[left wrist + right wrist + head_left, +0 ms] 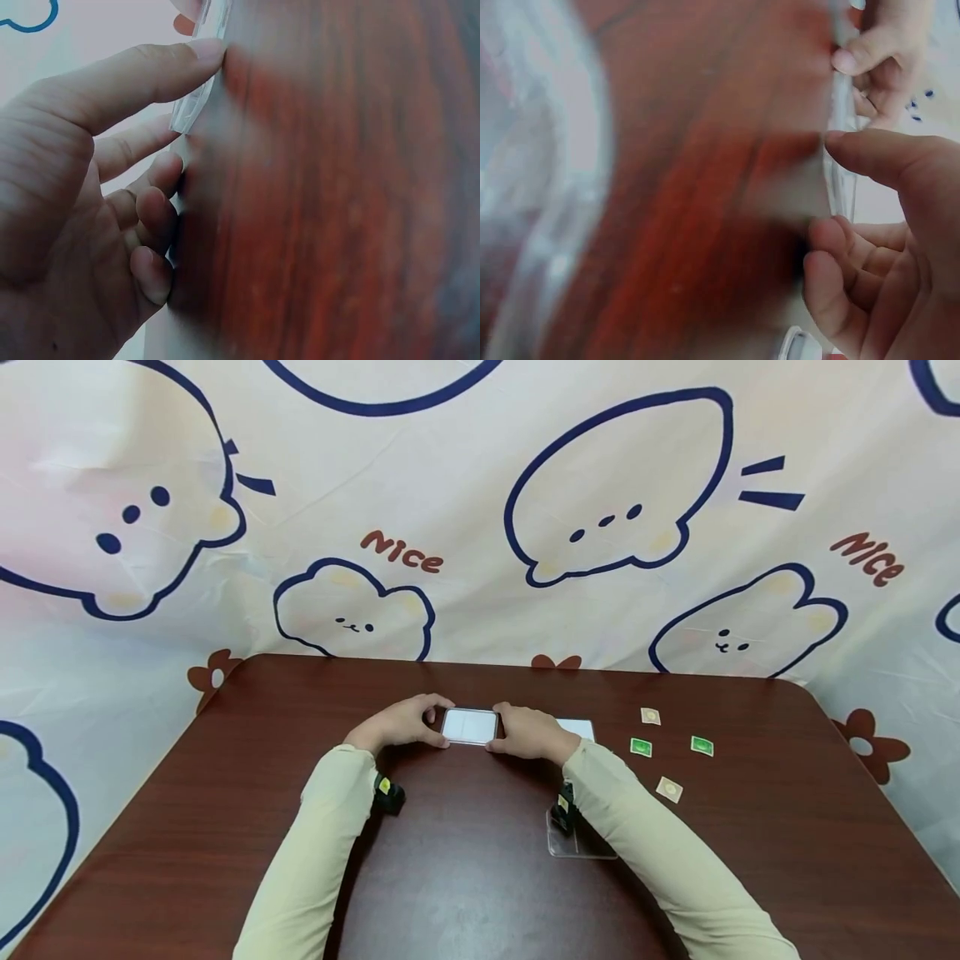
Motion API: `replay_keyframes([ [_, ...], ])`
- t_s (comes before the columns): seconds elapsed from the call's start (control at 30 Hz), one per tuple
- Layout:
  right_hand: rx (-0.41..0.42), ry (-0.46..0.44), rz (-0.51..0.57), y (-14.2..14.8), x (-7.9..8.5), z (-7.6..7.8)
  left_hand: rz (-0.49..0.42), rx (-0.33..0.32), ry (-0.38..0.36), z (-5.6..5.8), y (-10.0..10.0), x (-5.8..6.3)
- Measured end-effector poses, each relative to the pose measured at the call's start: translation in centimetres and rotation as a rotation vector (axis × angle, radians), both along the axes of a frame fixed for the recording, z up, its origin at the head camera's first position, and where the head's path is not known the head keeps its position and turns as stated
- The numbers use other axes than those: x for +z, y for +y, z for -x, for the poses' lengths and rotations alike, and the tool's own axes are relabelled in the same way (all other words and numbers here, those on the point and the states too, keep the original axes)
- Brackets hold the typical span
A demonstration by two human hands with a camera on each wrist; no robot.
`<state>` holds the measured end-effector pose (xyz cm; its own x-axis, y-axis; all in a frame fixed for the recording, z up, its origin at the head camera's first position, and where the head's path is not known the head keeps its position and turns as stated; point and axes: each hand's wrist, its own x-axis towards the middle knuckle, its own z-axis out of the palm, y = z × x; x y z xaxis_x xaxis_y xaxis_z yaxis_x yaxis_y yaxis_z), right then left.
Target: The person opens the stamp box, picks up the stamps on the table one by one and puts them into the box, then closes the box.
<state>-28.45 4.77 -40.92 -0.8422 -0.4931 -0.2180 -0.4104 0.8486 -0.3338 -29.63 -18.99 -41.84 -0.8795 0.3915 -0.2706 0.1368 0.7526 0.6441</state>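
Note:
A small flat rectangular case [470, 726], clear at the edges and white on top, lies low at the far middle of the table. My left hand [401, 722] pinches its left end, with the thumb [172, 71] on the near edge and the forefinger on the far side. On the right end, my right hand [531, 732] grips it likewise, its thumb [866, 154] against the near edge. In the left wrist view the other left fingers curl loosely by the tabletop. What the case contains cannot be made out.
Behind the right wrist shows part of another white-topped flat piece [577, 727]. A clear plastic tray or lid [581, 847] lies partly beneath the right forearm. Several small square cards lie to the right, such as a green card [702, 745] and a beige card [670, 789]. A printed curtain hangs behind.

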Motion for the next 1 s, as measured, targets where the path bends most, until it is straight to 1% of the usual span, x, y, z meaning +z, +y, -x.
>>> replay_keyframes([
  [0.13,-0.021,-0.091,0.035,0.21,0.14,0.17,0.007,0.005,0.0,-0.01,0.05,-0.16],
  [0.2,-0.02,-0.113,0.037,0.22,0.25,0.2,0.01,0.005,0.0,0.01,0.06,-0.23],
  [0.3,-0.017,-0.112,0.034,0.19,0.32,0.18,0.01,-0.001,0.003,-0.01,0.08,-0.17],
  [0.53,-0.017,-0.034,-0.01,0.14,0.11,0.3,-0.017,-0.015,0.013,0.1,0.1,-0.09],
  [0.8,0.0,-0.038,-0.003,0.12,0.02,0.34,-0.074,-0.01,-0.015,0.03,-0.35,-0.33],
  [1.0,-0.007,-0.053,0.004,0.07,0.13,0.47,-0.101,-0.004,-0.022,-0.04,-0.48,-0.07],
])
